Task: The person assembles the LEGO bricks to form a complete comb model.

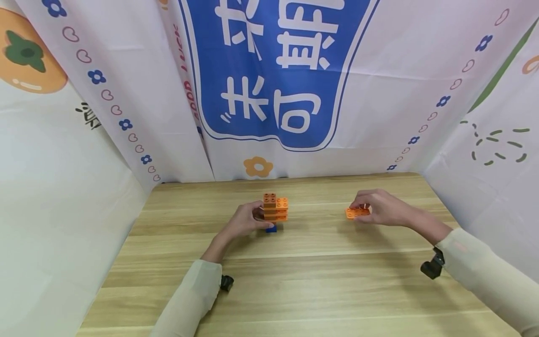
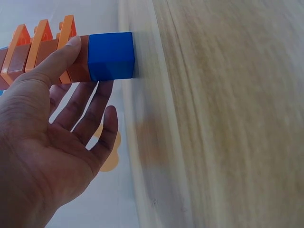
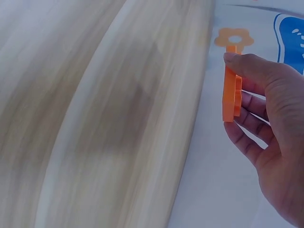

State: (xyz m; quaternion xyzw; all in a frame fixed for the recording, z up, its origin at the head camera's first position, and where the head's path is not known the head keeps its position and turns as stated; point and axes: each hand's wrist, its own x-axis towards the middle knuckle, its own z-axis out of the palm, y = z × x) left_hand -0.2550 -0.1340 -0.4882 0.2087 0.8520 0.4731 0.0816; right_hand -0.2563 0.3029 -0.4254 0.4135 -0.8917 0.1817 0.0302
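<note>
Near the middle of the table stands an upright stack of toy building bricks (image 1: 270,202), with flat orange bricks (image 2: 66,33) jutting out between brown ones and a blue brick (image 2: 112,56) at its lower end. My left hand (image 1: 245,219) grips the stack from the left, thumb on a brown brick just above the blue one. I cannot tell whether the blue brick touches the table. Off to the right, my right hand (image 1: 382,208) pinches a flat orange studded brick (image 3: 231,90) between thumb and fingers. A shadow lies under it on the wood.
The light wooden table (image 1: 294,285) reaches back to a white cloth wall (image 1: 358,140) printed with a blue sign (image 1: 269,112) and flowers. More cloth hangs at both sides. Each wrist wears a small black camera.
</note>
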